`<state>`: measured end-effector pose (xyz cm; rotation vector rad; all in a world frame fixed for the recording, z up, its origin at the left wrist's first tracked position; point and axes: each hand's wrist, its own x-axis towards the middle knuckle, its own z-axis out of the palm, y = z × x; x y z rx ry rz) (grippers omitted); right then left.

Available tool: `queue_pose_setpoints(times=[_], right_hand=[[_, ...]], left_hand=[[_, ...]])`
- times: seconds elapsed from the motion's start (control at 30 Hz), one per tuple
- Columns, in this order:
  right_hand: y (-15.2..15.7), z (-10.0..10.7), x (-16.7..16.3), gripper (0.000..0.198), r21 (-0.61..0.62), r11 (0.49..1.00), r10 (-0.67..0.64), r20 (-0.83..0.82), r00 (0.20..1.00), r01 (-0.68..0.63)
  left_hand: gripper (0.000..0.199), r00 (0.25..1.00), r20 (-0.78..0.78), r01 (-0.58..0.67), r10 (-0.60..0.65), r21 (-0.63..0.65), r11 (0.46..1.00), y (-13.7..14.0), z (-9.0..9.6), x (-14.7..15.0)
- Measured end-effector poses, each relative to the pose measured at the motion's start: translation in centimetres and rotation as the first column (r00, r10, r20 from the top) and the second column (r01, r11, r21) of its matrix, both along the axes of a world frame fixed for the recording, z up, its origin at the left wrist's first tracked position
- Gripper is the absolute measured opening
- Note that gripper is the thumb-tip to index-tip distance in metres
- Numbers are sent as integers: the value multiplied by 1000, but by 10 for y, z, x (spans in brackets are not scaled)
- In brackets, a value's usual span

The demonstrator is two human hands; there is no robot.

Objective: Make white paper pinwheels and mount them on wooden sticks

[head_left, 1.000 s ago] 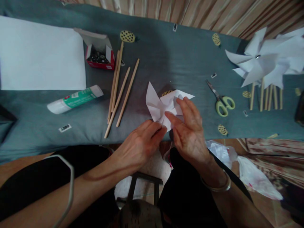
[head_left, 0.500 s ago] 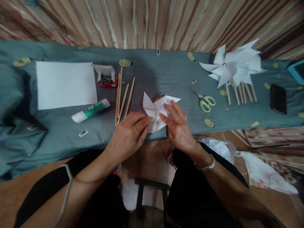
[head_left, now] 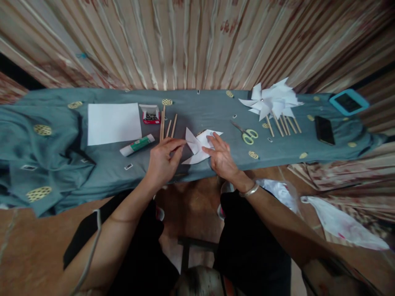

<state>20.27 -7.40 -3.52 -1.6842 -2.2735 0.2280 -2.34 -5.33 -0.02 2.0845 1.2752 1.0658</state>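
Observation:
A white paper pinwheel (head_left: 199, 153) with cut, partly folded points lies near the front edge of the cloth-covered table. My right hand (head_left: 222, 158) grips its right side, thumb near the middle and fingers over the right-hand point. At its left edge, my left hand (head_left: 165, 158) has thumb and index finger drawn together, the fingertips meeting an upright paper point. Several wooden sticks (head_left: 162, 123) lie just beyond my left hand. Scissors with light green handles (head_left: 248, 135) rest right of the pinwheel.
Blank white paper (head_left: 114, 123), a red-and-white box of small metal pieces (head_left: 150, 115) and a green-and-white glue tube (head_left: 137, 145) lie left. Finished pinwheels on sticks (head_left: 274, 100), a black phone (head_left: 324, 130) and a blue-framed device (head_left: 348, 102) lie right. A curtain (head_left: 185, 49) hangs behind.
My left hand has shifted from the pinwheel's middle to its left edge, and the lower-left point now lies spread out. My right hand stays on the paper. The camera view has shifted.

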Motion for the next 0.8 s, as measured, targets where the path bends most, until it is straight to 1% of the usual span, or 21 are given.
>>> queue_pose_setpoints(times=[0.07,0.27,0.37,0.5,0.63,0.8], right_hand=[[-1,1,-2,43,0,1000,-11,5,1000,11],[-6,-1,-11,45,-4,998,-60,-20,998,60],[-7,-2,-14,46,-22,996,-87,-16,996,87],[-7,-4,-15,45,6,994,-109,-19,994,109],[-7,-7,-17,43,23,993,-117,-50,992,118],[-6,-7,-19,43,23,991,-129,-75,989,132]], left_hand=[[25,999,53,-10,9,15,1000,5,2,5],[24,977,210,-48,47,-2,999,24,13,31],[23,946,319,-61,59,-4,998,33,18,43],[22,899,432,-83,73,5,997,43,20,54],[22,880,465,-112,96,5,994,47,19,56],[22,901,424,-99,95,-14,995,44,18,51]])
